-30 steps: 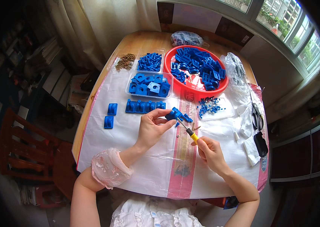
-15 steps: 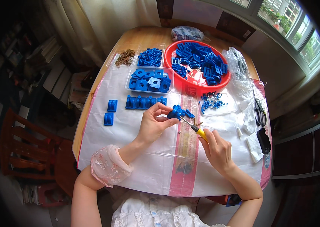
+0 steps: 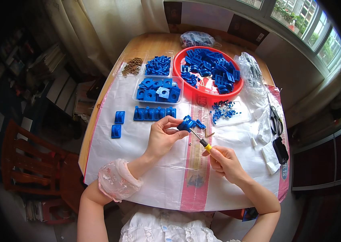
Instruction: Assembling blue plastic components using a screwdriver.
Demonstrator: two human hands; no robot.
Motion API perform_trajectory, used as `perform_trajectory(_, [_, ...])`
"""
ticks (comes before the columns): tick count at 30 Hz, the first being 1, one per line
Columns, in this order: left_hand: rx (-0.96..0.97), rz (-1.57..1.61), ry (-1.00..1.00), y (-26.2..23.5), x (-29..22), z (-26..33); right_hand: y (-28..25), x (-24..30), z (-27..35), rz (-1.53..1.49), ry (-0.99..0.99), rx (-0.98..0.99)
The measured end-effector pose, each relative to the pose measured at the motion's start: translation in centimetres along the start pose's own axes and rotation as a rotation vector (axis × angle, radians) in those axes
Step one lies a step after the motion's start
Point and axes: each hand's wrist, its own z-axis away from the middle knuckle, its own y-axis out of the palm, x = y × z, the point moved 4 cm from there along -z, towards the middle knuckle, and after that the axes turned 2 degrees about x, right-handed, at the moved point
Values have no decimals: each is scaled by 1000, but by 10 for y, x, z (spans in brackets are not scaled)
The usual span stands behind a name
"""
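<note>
My left hand (image 3: 163, 135) pinches a small blue plastic part (image 3: 186, 123) between thumb and fingers, above the middle of the table. Wrapped around a yellow-and-black handle, my right hand (image 3: 224, 160) grips a screwdriver (image 3: 203, 142). Its metal tip meets the near side of the blue part; the exact contact point is too small to tell. Just right of the held part lies another small blue piece (image 3: 200, 124), with a brass-coloured screw (image 3: 210, 134) close by. A row of blue assembled parts (image 3: 149, 114) stands left of my left hand, and two blue blocks (image 3: 116, 131) lie further left.
Behind my hands stand a clear box of blue square plates (image 3: 150, 95), a tray of blue pieces (image 3: 158, 65), brown screws (image 3: 132, 66) and a red basin (image 3: 222, 96) of blue parts. Small fittings (image 3: 223, 111) lie on a clear lid. Scissors (image 3: 275, 121) rest at the right edge.
My right hand has shifted slightly down and its fingers have re-gripped the screwdriver handle, now more closed around it. The left hand still holds the blue part. The view has tilted slightly.
</note>
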Motion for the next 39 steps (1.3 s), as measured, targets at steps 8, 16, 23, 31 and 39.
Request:
perform_trajectory(8, [-6,10,22,3,1,0,2,0,1,-191,108,55])
perform_trajectory(16, [-21,27,10,3,-2,3,3,1,2,-369,199,142])
perform_trajectory(23, [-17,27,12,4,-3,3,-1,-3,3,-520,295,185])
perform_trajectory(31, [-2,10,57,3,-4,1,-9,6,-4,-346,149,54])
perform_trajectory(39, [190,-118,-30,13,-12,5,-20,34,2,828,-598,-409])
